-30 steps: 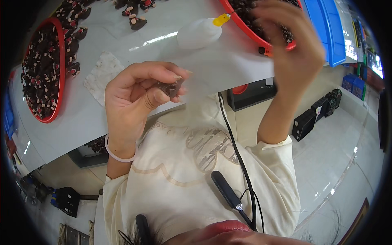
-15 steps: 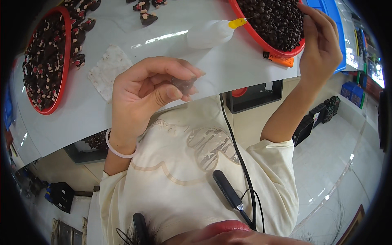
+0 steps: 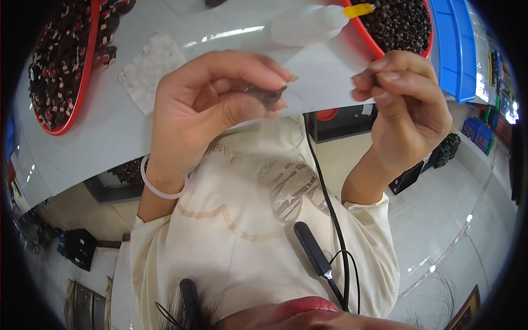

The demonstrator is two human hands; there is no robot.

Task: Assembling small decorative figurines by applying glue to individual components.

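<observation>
My left hand point(image 3: 203, 96) is closed, thumb and fingers pinching a small glossy dark brown piece point(image 3: 268, 97) above the table's near edge. To its right, my right hand point(image 3: 410, 107) pinches a tiny dark bit point(image 3: 376, 80) between thumb and fingertips. Beyond the right hand is a red-rimmed basin point(image 3: 365, 38) full of small dark brown pieces point(image 3: 399, 27). Behind and between the hands lies a white squeeze bottle point(image 3: 308, 26) with a yellow tip point(image 3: 359, 10) pointing at the basin.
At the left stands another red basin point(image 3: 85, 82), holding dark pieces with pink and red parts; more lie beside it. A stained white cloth point(image 3: 148, 69) rests on the white table point(image 3: 220, 41). A blue tray point(image 3: 454, 49) is far right. Dark bins point(image 3: 344, 131) sit under the table.
My right hand has come back from the right basin toward my left hand, now with a tiny dark bit in its fingertips. The left hand has shifted slightly right and away from my body.
</observation>
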